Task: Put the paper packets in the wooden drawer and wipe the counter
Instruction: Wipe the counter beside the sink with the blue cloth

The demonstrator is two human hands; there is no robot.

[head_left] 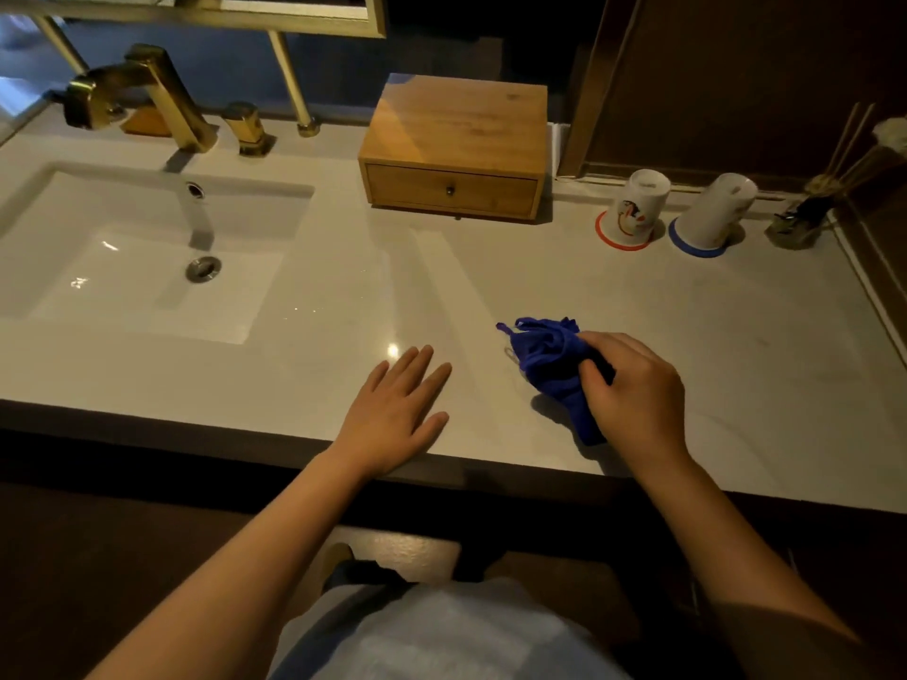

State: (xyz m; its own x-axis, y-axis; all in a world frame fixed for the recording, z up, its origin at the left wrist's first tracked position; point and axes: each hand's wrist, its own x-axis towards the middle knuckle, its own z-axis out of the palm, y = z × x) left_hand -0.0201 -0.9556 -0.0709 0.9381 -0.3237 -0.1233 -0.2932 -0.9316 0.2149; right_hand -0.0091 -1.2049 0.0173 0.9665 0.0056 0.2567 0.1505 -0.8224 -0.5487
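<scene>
1. I am seeing my right hand [633, 385], lower right of centre, curling its fingers [596, 373] round a bunched blue cloth [549, 355] and pressing it onto the white counter [736, 336]; the cloth is sticking out up-left of the knuckles and below the palm.
2. My left hand [392, 414] is lying flat beside it, fingers straight and spread, holding nothing, with the wrist crossing the counter's front edge.
3. Both forearms are reaching up from the bottom of the frame.
4. The wooden drawer [451, 188] is sitting closed in its box at upper centre, well apart from both hands.
5. No paper packets are showing to me.
6. Two upturned cups [633, 208] are standing at the upper right, and the sink [147, 267] is filling the upper left.
</scene>
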